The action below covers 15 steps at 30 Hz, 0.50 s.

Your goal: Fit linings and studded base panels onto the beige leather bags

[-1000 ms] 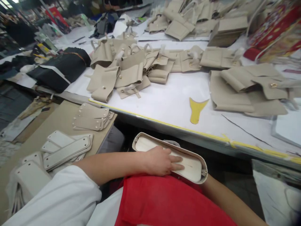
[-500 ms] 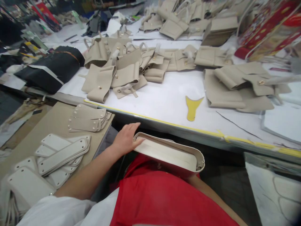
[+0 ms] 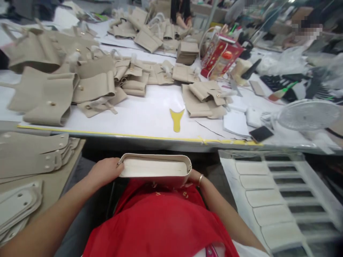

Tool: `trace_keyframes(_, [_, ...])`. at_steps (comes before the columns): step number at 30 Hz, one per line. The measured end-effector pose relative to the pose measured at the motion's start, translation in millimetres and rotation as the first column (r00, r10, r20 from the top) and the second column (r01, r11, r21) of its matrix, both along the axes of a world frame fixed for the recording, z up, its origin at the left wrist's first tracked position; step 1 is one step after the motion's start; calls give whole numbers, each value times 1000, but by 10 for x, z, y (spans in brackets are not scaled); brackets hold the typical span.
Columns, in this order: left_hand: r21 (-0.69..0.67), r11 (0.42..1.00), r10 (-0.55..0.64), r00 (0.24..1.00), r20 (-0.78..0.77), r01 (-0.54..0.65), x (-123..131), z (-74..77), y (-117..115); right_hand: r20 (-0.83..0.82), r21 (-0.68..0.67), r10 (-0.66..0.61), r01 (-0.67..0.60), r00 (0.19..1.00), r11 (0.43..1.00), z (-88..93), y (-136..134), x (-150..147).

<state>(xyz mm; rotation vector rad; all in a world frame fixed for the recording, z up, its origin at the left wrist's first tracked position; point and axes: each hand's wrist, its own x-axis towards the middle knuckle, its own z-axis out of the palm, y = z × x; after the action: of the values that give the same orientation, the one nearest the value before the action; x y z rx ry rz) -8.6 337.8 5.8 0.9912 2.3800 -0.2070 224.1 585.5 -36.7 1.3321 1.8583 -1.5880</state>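
Red apron up close, white straps piled lower left, tan straps behind them, slatted rack crowding the right. Farther out, the counter has a yellow cutout, a phone, then heaps of tan bags.

The piece in hand is a pale, open-topped shell, rounded ends, sitting just above the apron. Left hand has its grip pinched on the left end; right hand is at the other end, fingers hidden, so can't tell that grip.

Dark gap before the yellow-taped edge, bare counter around the cutout.
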Motion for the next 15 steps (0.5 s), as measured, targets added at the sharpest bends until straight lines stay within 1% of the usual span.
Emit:
trace_keyframes(2, [-4,1000,-4,1000,-10,4,11,-21,3,29,46,-45,43,999,998,206,143,92])
trace_keyframes(3, [-11,1000,-3,1000,-18,3,20,-23,4,21,106,-38,35,999,994,338,183,105])
trace_keyframes(4, [-19,1000,2,1000,-24,-3,31,-21,3,10,199,17,-19,1000,980,479,197,96])
trace_keyframes(5, [-25,1000,10,1000,-28,-10,42,-16,1,28,317,125,-127,992,940,620,184,69])
trace_keyframes(6, [-27,999,18,999,-31,-19,53,-9,-4,85,445,270,-279,959,851,750,147,30])
trace_keyframes(7, [-28,999,27,999,-37,-28,65,-2,-11,182,545,397,-428,900,721,859,91,-14])
trace_keyframes(8, [-27,999,35,998,-46,-36,78,5,-18,285,606,480,-544,830,580,938,25,-55])
trace_keyframes(9, [-26,999,38,998,-58,-40,93,12,-27,374,632,526,-625,763,458,985,-43,-88])
trace_keyframes(10, [-23,999,37,997,-72,-39,110,20,-33,440,635,541,-674,717,377,1000,-108,-109])
trace_keyframes(11, [-20,999,32,996,-87,-34,127,28,-38,480,628,541,-701,691,338,986,-164,-116])
trace_keyframes(12, [-18,999,27,995,-100,-29,144,35,-41,504,614,533,-716,679,332,952,-210,-112])
trace_keyframes(15, [-16,1000,21,994,-111,-23,170,45,-39,533,594,476,-710,699,377,806,-293,-55])
